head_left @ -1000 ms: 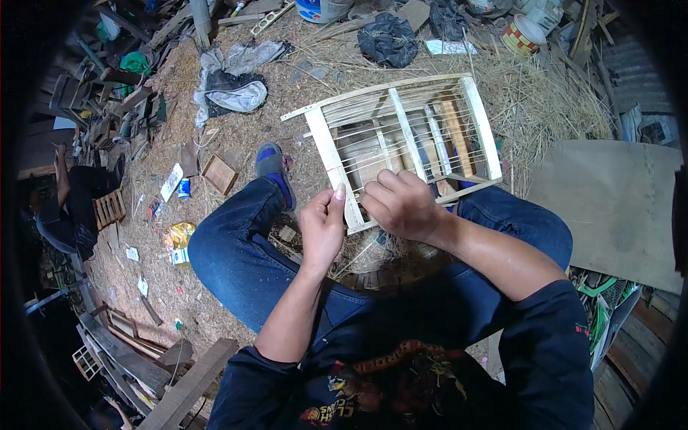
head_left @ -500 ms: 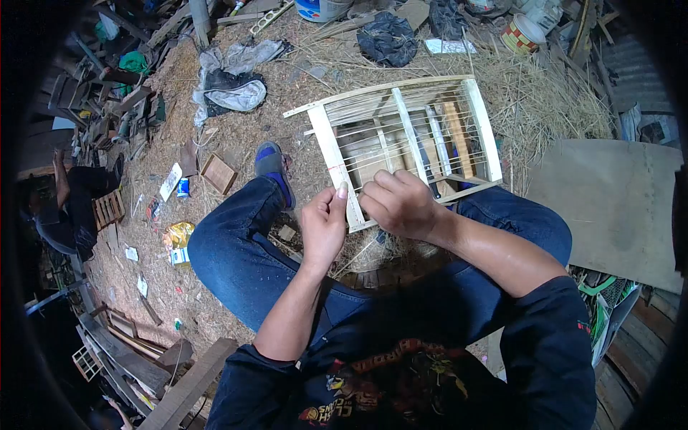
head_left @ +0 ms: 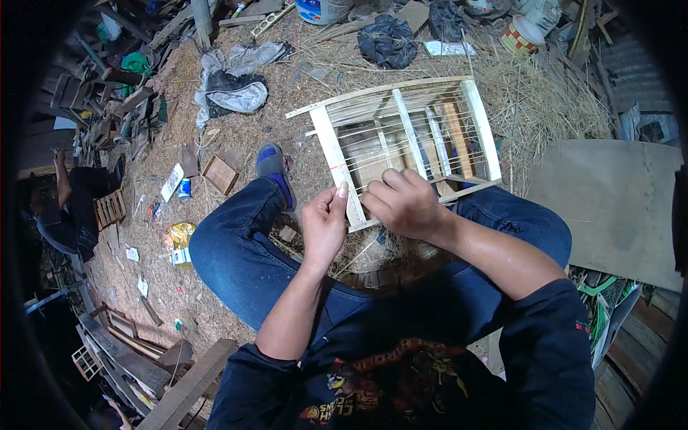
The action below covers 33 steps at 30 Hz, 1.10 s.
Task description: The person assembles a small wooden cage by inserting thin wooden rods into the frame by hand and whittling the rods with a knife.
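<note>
A cage [head_left: 332, 147] of pale wooden slats with rows of thin sticks between them rests across my lap area, tilted. At its near left corner my left hand [head_left: 325, 223] is closed, thumb and forefinger pressed at the edge of the end slat. Just to the right, my right hand [head_left: 403, 206] is curled into a fist over the near stick rows; whatever it holds is hidden by the fingers. Inside or beneath the cage, partly seen through the sticks, lie a dark-handled tool [head_left: 428, 161] and an orange-brown wooden strip [head_left: 457, 136].
Straw and shavings cover the ground. A flat board [head_left: 609, 208] lies at right, a small wooden box [head_left: 219, 174] and yellow packet [head_left: 178, 236] at left. Black plastic [head_left: 387, 39] and a paint tin [head_left: 522, 36] lie ahead. Another person [head_left: 61, 201] sits far left.
Both hands stay at nearly the same places on the cage. The right fist has shifted very slightly; the cage appears almost still.
</note>
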Tool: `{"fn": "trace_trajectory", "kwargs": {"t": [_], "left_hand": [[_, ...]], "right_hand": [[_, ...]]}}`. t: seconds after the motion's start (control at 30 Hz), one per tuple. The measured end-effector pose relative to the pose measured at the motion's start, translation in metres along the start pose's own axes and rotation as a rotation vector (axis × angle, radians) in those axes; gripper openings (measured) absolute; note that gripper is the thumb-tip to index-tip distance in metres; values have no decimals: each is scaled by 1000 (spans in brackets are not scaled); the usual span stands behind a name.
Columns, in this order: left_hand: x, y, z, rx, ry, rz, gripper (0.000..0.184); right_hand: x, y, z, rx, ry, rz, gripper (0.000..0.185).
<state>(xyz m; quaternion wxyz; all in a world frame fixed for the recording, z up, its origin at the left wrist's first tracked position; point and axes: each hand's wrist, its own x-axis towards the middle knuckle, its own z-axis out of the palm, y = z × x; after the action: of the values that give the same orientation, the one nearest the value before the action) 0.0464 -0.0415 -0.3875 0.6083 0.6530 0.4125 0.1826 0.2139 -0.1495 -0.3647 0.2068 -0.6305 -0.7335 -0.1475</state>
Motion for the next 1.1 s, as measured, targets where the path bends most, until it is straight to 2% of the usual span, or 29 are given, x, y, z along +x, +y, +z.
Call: {"fn": "trace_trajectory", "kwargs": {"t": [0.37,0.47,0.53,0.87,0.93,1.07,1.1], "left_hand": [[-3,-4,3,16,17,-12,35],[-3,-3,4,-29,5,-73,35],[0,-4,4,-26,-2,-13,35],[1,-14,4,-44,0,1,33],[1,-10,3,-79,3,-64,32],[0,-10,2,-59,-22,-4,34],[-2,-6,2,-37,-26,-24,35]], "right_hand": [[-1,-1,1,-10,6,0,9],[-1,-1,2,47,-15,3,9],[-1,-1,4,54,-19,-4,8],[-2,0,7,70,3,-44,9],[-1,-2,3,37,9,-30,9],[0,-4,-10,-28,31,3,9],[-3,-2,-16,-38,-20,-4,15]]}}
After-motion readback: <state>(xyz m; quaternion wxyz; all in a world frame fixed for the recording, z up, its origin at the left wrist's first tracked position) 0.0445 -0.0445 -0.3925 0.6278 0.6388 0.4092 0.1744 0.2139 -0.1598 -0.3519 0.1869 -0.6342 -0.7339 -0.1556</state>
